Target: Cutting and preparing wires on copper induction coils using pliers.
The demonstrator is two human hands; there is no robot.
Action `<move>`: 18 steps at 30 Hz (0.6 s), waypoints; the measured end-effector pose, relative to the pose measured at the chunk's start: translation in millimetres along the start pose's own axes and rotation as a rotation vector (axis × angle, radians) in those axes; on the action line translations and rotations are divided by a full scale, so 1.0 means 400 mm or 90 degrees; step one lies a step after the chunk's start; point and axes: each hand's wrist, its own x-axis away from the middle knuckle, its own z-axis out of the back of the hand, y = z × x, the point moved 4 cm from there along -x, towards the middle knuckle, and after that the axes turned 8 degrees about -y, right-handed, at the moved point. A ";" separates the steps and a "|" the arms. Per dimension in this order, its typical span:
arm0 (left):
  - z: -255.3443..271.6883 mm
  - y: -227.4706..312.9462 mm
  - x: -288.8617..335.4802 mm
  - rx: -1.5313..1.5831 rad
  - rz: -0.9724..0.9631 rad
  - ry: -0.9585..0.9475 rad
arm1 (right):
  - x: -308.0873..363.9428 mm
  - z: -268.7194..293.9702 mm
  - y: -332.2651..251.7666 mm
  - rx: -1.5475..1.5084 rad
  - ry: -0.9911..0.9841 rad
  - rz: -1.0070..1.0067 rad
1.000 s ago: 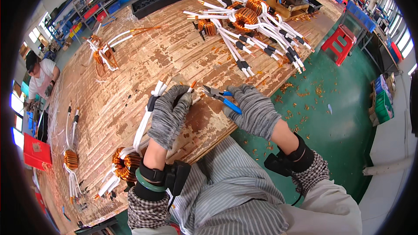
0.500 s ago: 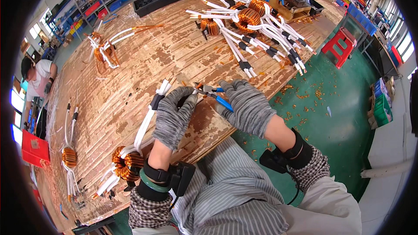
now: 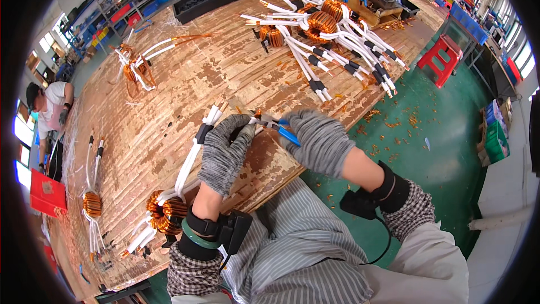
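Note:
My right hand [image 3: 319,142], in a grey knitted glove, is wrapped round blue-handled cutting pliers [image 3: 288,135]. Their jaws point left, at the tip of a white-sleeved wire lead [image 3: 258,129]. Gripping that lead is my gloved left hand [image 3: 221,155], thumb and fingers pinched together. The lead appears to belong to the copper-wound ring coil [image 3: 166,212] beside my left wrist. More white leads [image 3: 188,160] from this coil run up past the hand, bound with a black sleeve and ending in bare copper. My left palm hides part of the wire.
Several finished-looking coils [image 3: 322,26] are heaped at the far right of the worn wooden table [image 3: 185,95]. Single coils lie at left [image 3: 91,205] and far left [image 3: 134,70]. A black tray [image 3: 212,0] stands at the back. A co-worker [image 3: 52,107] is at the left edge; a red stool [image 3: 440,61] stands right.
My right hand has closed further round the pliers, drawing the blue handles together. The jaws are now tight at the wire tip. My left hand has barely moved.

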 end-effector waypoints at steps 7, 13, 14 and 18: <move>0.029 0.043 0.032 0.005 0.029 -0.051 | 0.005 0.015 0.002 -0.214 -0.090 0.123; 0.043 0.068 0.057 0.105 0.091 -0.194 | -0.022 0.086 0.013 0.058 0.154 0.288; 0.041 0.077 0.064 0.136 0.090 -0.198 | -0.027 0.092 0.014 0.090 0.168 0.312; 0.047 0.071 0.074 0.159 0.097 -0.217 | -0.020 0.109 0.000 0.128 0.200 0.338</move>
